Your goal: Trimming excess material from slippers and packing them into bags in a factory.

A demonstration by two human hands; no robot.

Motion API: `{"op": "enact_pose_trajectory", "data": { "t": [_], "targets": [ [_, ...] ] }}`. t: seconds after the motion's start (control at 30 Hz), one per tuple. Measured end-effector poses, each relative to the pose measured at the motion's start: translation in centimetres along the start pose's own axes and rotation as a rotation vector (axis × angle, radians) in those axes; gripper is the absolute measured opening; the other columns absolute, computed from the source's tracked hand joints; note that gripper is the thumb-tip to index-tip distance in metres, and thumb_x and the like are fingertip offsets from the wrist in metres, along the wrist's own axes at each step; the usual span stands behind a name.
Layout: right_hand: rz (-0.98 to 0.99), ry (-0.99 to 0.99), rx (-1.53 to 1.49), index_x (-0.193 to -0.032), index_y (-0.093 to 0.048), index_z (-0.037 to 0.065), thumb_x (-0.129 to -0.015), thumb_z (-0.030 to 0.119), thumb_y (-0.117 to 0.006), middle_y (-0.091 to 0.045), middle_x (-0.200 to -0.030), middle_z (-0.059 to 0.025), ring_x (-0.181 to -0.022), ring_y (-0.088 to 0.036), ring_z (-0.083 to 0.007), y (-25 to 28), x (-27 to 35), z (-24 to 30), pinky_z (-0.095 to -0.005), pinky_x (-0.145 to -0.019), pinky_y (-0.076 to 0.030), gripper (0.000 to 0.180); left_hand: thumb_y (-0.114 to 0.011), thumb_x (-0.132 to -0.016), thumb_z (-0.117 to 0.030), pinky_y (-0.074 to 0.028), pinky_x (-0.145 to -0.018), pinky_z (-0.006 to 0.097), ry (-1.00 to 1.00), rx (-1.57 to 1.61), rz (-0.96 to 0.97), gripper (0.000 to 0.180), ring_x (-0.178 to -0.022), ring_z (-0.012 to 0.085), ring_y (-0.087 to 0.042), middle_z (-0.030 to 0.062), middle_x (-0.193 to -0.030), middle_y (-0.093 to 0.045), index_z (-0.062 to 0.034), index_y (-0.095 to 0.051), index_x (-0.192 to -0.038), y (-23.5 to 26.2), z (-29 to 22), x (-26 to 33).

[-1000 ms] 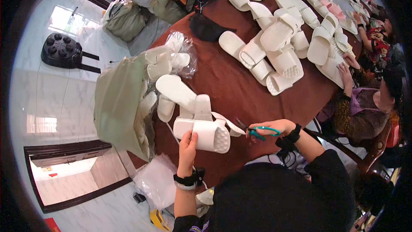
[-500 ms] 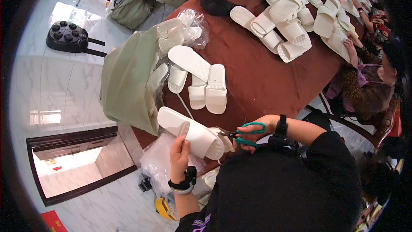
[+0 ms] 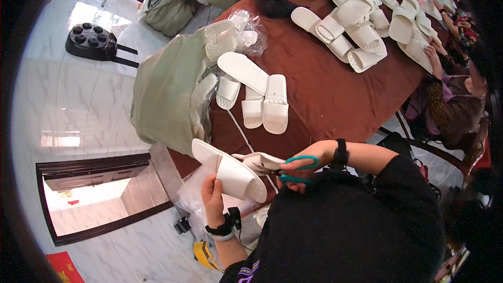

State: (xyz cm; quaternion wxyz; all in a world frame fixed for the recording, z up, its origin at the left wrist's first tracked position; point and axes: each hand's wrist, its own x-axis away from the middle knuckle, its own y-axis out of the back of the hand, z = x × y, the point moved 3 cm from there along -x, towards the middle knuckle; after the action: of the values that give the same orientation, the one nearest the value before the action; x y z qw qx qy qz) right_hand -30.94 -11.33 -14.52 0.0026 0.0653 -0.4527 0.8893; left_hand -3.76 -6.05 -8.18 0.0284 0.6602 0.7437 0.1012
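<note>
My left hand (image 3: 211, 193) is closed on the near side of a white slide slipper (image 3: 236, 179), held tilted above the near table edge. My right hand (image 3: 320, 152) is closed round teal-handled scissors (image 3: 288, 178) just to the right. Between the slipper and the scissors shows another white slipper (image 3: 258, 161), partly hidden; the scissor blades lie against it, and whether they are open or closed I cannot tell. Several white slippers (image 3: 275, 104) lie on the table past my hands.
A brown-red table (image 3: 325, 99) carries a large spread of white slippers (image 3: 365, 36). At its left edge stands a green sack (image 3: 167, 94) with plastic-wrapped slippers. Clear plastic bags (image 3: 194, 188) lie below my left hand. Another person's hand (image 3: 433, 55) touches slippers at the far right.
The scissors have shifted left, and the second slipper between my hands shows more now. The held slipper has turned and tilted. The whole scene has slid slightly right in view.
</note>
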Motion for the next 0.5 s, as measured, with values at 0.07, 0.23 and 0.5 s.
{"op": "enact_pose_trajectory", "data": {
  "t": [0.07, 0.23, 0.5],
  "targets": [
    [-0.042, 0.057, 0.029, -0.108, -0.053, 0.003, -0.093, 0.055, -0.036, -0.055, -0.080, -0.0030, -0.070, -0.053, -0.0123, 0.2, -0.7, 0.6, -0.0293, -0.066, -0.048, 0.057, -0.050, -0.095, -0.016, -0.039, -0.078, 0.022, 0.003, -0.002, 0.028, 0.020, -0.085, 0.0087, -0.050, 0.0016, -0.094, -0.058, 0.0007, -0.056, -0.103, 0.1, 0.3, 0.0],
    [-0.281, 0.221, 0.202, -0.102, -0.055, 0.006, -0.094, 0.052, -0.039, -0.049, -0.072, 0.0006, -0.062, -0.049, -0.0080, 1.8, -0.2, 2.5, -0.0271, -0.059, -0.046, 0.049, -0.049, -0.095, -0.016, -0.039, -0.080, 0.022, -0.039, 0.249, -0.126, 0.019, -0.087, 0.0086, -0.050, 0.0016, -0.095, -0.057, 0.0003, -0.056, -0.103, 0.7, -0.2, 0.3],
    [-1.104, 0.203, 1.383, -0.106, -0.053, 0.009, -0.074, 0.049, -0.067, -0.063, -0.078, -0.0164, -0.073, -0.062, -0.0369, 10.7, -0.7, 2.1, -0.0443, -0.061, -0.048, 0.053, -0.048, -0.095, -0.012, -0.037, -0.083, 0.025, -0.383, -0.906, -0.203, 0.014, -0.089, 0.0112, -0.048, 0.0026, -0.094, -0.057, -0.0010, -0.057, -0.094, 3.8, -2.5, 0.5]
  ]
}}
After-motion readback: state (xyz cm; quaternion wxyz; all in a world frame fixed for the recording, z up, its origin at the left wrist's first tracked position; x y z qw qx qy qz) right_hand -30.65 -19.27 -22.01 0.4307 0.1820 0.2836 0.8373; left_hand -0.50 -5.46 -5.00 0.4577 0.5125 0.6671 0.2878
